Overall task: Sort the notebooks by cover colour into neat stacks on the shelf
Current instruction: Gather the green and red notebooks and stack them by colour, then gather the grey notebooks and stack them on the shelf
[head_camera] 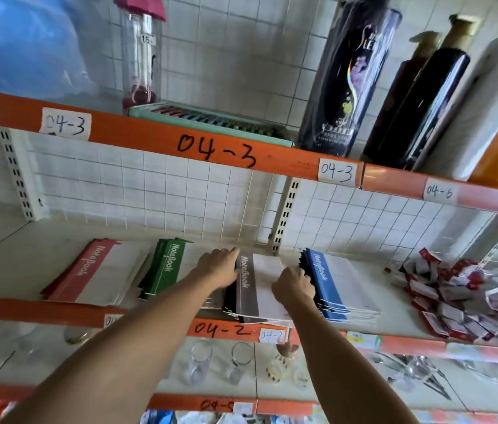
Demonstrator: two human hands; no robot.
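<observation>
Four notebook stacks lie side by side on the middle shelf: red-covered notebooks at the left, green ones, black ones in the middle, and blue ones at the right. My left hand rests on the left edge of the black stack, fingers over its far corner. My right hand presses against the black stack's right side, between it and the blue stack. The black stack's front end juts slightly over the shelf lip.
A heap of small red-and-white packets fills the shelf's right end. Above, the upper shelf carries a clear bottle, a pencil box and tall dark bottles. Drinking glasses stand on the shelf below.
</observation>
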